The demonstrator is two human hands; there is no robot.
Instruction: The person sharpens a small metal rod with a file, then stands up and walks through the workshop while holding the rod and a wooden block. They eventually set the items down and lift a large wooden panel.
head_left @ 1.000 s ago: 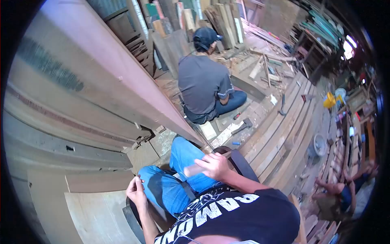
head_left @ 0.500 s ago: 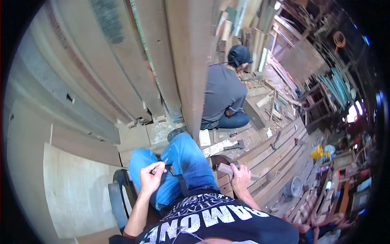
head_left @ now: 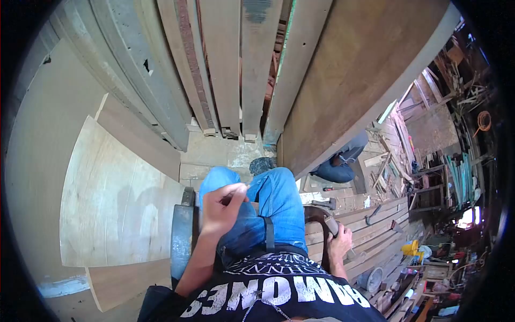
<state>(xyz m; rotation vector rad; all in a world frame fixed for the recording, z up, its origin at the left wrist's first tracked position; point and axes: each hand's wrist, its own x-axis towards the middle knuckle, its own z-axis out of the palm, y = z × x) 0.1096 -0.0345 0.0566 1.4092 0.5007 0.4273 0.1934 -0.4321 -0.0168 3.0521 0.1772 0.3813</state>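
While the right hand (head_left: 339, 244) at four o'clock clasps a pale-brown oblong block (head_left: 332, 225), likely light, best gripped midway, the left hand (head_left: 219, 213) pinches, contents unclear.

Left hand (head_left: 222, 208) (fingers pinched) above blue jeans (head_left: 279, 206), right hand (head_left: 339, 241) around a cylinder (head_left: 332, 226).

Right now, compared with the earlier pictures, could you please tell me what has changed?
The right hand moved from above the lap out to the dark curved armrest; the left hand came in over the blue-jeaned legs. The view turned left, and the tall brown board now hides more of the seated co-worker. The right hand still grips the pale brown block.
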